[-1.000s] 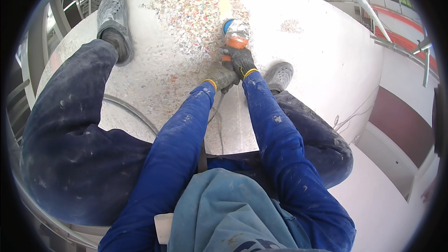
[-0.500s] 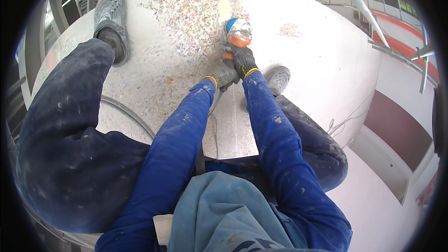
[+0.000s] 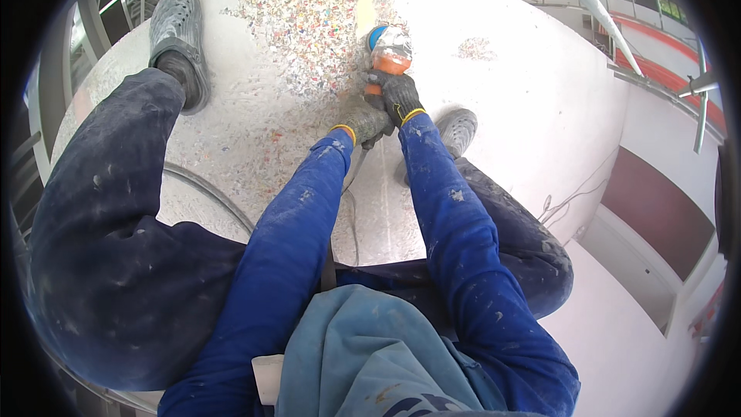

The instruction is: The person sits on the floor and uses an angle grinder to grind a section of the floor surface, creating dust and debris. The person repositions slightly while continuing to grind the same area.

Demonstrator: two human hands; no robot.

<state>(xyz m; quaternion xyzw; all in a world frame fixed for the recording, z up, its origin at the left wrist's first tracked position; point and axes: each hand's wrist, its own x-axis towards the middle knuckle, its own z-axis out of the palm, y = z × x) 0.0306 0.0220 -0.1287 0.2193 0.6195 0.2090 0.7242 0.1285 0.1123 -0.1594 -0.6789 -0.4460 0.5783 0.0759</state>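
Observation:
Both gloved hands grip an angle grinder [image 3: 392, 64] with an orange body, dust-covered head and round blue disc. Its disc lies against the white curved surface [image 3: 532, 77], beside a pale yellow strip [image 3: 365, 1] and a patch of multicoloured speckles [image 3: 297, 27]. My right hand [image 3: 400, 96], in a dark grey glove with a yellow cuff, wraps the body just behind the head. Behind it, closer to me, my left hand [image 3: 363, 121] is closed around the rear handle, in a dustier glove. The fingers' undersides are hidden.
A thick grey hose [image 3: 208, 187] curves beside my left leg, and a thin cord [image 3: 355, 224] runs back between my forearms. My grey clogs [image 3: 179, 31] rest on the curved surface. Metal scaffold poles [image 3: 590, 4] stand beyond its right edge, a metal frame [image 3: 93, 23] at the left.
The grinder and both hands have shifted slightly left and away from me across the surface. Both hands keep their hold.

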